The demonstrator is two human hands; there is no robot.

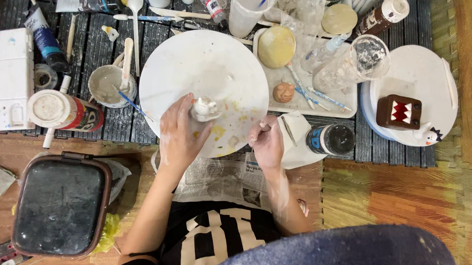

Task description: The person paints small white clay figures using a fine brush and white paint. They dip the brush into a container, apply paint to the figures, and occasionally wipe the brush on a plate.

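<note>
My left hand (179, 135) grips a small white clay figure (205, 108) over the near edge of a round white board (191, 61) smeared with yellow. My right hand (266, 142) is closed around a thin tool by the board's lower right edge, next to a folded white cloth (297, 141). Both hands are dusted with white clay. A sheet of newspaper (216, 175) lies under the board's near edge.
A white tray (345, 105) holds a yellow disc, a brown clay lump (284, 92) and thin brushes. Right: a round white stand (427, 73) with a brown box figure (399, 111). Left: a cup (104, 86), a paint jar (62, 110), a dark lidded bin (59, 206). A black bottle (330, 139) lies near.
</note>
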